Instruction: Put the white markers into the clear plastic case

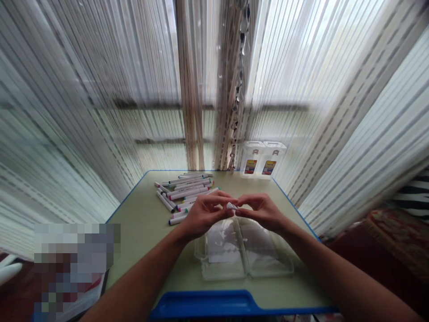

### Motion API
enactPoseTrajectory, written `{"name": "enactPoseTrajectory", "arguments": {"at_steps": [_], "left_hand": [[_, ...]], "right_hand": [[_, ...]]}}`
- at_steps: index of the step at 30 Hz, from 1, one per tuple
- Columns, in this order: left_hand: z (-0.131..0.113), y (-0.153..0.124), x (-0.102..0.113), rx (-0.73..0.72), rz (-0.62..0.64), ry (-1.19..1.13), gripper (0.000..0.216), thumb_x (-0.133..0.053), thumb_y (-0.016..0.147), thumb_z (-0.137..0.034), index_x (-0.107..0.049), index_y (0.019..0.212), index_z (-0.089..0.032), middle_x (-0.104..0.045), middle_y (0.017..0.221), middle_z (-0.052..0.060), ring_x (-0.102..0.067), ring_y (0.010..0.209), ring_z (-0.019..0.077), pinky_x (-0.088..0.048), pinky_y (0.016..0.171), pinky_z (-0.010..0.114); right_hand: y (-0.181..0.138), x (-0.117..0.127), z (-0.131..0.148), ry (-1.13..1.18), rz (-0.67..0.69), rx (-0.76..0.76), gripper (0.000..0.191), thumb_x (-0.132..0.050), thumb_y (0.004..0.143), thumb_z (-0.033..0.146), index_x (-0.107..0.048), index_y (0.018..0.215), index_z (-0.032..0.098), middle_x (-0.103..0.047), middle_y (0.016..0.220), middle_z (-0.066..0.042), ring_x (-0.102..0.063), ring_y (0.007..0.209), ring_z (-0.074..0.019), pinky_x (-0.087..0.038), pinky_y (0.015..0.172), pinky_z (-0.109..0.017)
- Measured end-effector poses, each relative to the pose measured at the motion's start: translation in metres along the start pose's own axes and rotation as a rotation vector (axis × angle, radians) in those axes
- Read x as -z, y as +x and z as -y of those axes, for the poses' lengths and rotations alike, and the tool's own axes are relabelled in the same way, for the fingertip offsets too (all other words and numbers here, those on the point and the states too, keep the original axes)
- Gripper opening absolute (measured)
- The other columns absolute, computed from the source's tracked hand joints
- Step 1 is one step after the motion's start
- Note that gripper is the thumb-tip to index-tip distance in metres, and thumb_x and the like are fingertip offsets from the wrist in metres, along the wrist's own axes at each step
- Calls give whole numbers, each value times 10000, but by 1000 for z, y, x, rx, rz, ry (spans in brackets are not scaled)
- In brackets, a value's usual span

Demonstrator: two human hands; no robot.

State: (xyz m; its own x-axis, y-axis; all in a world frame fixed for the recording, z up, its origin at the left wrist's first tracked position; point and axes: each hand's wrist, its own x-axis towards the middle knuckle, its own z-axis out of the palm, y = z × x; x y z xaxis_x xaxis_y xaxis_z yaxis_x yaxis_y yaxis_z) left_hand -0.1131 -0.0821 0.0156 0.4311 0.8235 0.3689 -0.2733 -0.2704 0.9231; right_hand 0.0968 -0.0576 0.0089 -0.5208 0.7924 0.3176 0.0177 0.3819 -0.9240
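My left hand [205, 213] and my right hand [263, 211] meet above the middle of the table, fingertips nearly touching. Between them they pinch a small white piece [230, 205], mostly covered by the fingers, so its kind cannot be made out. Just below and behind the hands, a clear plastic case [246, 271] lies opened flat in two halves, with a white sheet [223, 250] showing in its left half. To the left of my hands is a loose pile of white markers [188, 193] with variously coloured ends; my left hand overlaps its near right side.
Two clear upright cases [263, 158] with handles and colourful labels stand at the table's back right. The pale green table [140, 241] has a blue rim and a blue raised strip [204, 304] in front. String curtains [150, 67] hang behind. A blurred-out area covers the lower left.
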Motion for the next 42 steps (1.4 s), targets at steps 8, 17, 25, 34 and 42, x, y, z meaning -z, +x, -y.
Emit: {"name": "enactPoseTrajectory", "arguments": {"at_steps": [8,17,25,34,42], "left_hand": [[3,0,1,12,11,5,212,-767,755,-167,-783,965,-191,-627,968,83,-576,899,163,-475,737,259],[2,-1,0,32,6,12,200,-772,750,-174,-787,949,-178,-630,963,89,-587,878,169,-489,743,277],[2,0,-1,32,4,6,197,-772,748,-169,-787,944,-170,-637,956,90,-597,873,171,-498,751,283],[4,0,0,25,-2,-9,199,-774,745,-170,-786,944,-167,-648,951,82,-613,889,169,-511,772,273],[6,0,2,17,4,-2,203,-779,741,-175,-785,944,-164,-650,955,82,-610,892,170,-509,772,270]], "right_hand": [[0,-1,3,-8,7,16,235,-790,737,324,-774,913,169,-766,908,-86,-673,856,-216,-491,815,-342],[0,-1,3,7,26,17,217,-784,754,290,-777,938,175,-763,915,-85,-668,863,-218,-480,820,-341],[-1,0,-1,18,30,17,206,-788,751,267,-780,939,185,-761,916,-76,-664,865,-210,-480,817,-329],[-1,-1,-1,30,33,37,173,-791,750,241,-784,912,181,-760,896,-71,-658,831,-189,-476,786,-310],[0,0,-3,17,40,50,186,-791,750,255,-781,918,176,-753,890,-75,-652,823,-193,-484,779,-322]]}}
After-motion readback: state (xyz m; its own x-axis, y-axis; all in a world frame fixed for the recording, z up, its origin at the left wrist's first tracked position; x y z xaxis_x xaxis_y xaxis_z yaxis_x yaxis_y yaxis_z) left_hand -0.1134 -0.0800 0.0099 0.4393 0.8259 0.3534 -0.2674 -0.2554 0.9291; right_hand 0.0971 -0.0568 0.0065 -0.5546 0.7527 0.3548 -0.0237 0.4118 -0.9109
